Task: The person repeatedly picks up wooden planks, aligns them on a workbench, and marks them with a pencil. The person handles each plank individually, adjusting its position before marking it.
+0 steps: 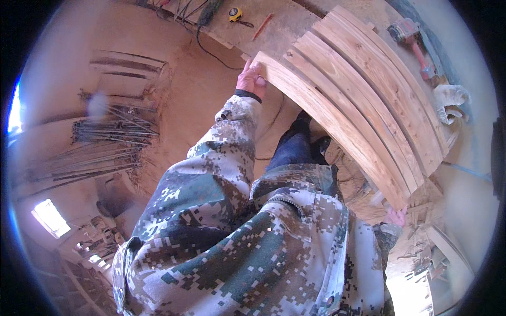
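A long, pale wooden board stretches between my two hands along the near edge of a row of similar boards. My left hand grips its left end, with the thumb on the near side and fingers at the tip. At its far right end, my right hand is closed on the lower corner; part of that hand is hard to make out. Several more wooden boards lie side by side just beyond, some with knots and with dark gaps between them.
On the bench lie a yellow tape measure and a thin red stick. Right of the boards are a red-and-grey power tool and whitish gloves. A black cord hangs off the bench. Dark rods are piled at left.
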The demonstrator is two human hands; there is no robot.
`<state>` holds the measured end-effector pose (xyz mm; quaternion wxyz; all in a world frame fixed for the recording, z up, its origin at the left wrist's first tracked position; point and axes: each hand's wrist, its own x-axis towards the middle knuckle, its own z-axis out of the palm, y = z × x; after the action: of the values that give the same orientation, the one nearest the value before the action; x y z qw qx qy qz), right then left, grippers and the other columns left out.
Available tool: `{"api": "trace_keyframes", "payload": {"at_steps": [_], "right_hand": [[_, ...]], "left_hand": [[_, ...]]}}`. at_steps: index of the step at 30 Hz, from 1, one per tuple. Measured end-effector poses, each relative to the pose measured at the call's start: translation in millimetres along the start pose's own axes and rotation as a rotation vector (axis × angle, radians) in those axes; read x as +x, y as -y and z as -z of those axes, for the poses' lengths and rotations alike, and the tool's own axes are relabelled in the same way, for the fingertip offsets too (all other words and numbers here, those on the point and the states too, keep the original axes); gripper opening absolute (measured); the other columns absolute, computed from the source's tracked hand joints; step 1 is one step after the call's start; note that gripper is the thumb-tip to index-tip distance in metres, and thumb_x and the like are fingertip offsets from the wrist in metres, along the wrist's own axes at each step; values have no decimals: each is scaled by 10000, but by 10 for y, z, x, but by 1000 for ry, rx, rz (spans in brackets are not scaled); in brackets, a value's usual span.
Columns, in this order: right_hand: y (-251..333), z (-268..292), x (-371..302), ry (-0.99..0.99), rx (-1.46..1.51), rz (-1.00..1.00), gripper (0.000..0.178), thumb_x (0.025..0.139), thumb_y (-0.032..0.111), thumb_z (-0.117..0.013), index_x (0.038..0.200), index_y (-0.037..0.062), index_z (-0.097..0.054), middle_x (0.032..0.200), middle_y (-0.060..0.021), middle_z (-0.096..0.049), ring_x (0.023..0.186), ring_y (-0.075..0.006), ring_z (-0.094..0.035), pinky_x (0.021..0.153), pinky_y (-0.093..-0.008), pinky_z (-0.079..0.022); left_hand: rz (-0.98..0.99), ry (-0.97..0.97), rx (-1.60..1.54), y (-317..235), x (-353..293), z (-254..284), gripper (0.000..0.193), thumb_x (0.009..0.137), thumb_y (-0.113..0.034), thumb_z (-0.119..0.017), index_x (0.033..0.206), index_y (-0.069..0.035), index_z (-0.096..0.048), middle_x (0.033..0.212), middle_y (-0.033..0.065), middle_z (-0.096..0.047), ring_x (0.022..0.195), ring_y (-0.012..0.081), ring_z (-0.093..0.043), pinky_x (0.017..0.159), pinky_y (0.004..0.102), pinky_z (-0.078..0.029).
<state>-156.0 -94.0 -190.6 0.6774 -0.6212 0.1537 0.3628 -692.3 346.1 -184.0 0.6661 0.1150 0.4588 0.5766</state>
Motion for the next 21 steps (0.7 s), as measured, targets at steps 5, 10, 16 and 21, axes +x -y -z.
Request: {"api": "trace_keyframes", "payload": {"at_steps": [5, 10, 16, 21], "right_hand": [[100, -179, 25, -148, 155, -41, 540, 817, 129, -484, 1337, -10, -442, 1313, -179, -518, 1215, -332, -483, 995, -463, -416], [204, -393, 75, -99, 248, -3, 509, 820, 160, -537, 1290, -29, -480, 1274, -178, -551, 1195, -324, -502, 982, -475, -444], [256, -931, -153, -75, -63, 157, 341, 842, 150, -567, 1146, -3, -595, 1260, -189, -563, 1213, -327, -499, 1023, -496, -407], [416, -1196, -174, 65, 294, -163, 183, 807, 132, -553, 924, 10, -623, 990, -180, -660, 1022, -338, -597, 942, -531, -444]], "left_hand": [[63, 83, -332, 52, -156, -354, 454, 928, -363, -540, 1286, -91, -479, 1276, 112, -549, 1183, 321, -512, 1041, 506, -349], [171, 110, -652, 64, -195, -655, 548, 931, -514, -463, 1276, -90, -501, 1306, 134, -527, 1228, 363, -457, 1082, 531, -285], [100, 60, -617, 30, -237, -796, 603, 890, -598, -475, 1193, -79, -530, 1070, 136, -593, 1040, 343, -533, 988, 511, -386], [139, 15, -565, 166, -291, -905, 667, 855, -644, -489, 1228, -91, -486, 1092, 210, -570, 1009, 380, -536, 940, 542, -406]]}}
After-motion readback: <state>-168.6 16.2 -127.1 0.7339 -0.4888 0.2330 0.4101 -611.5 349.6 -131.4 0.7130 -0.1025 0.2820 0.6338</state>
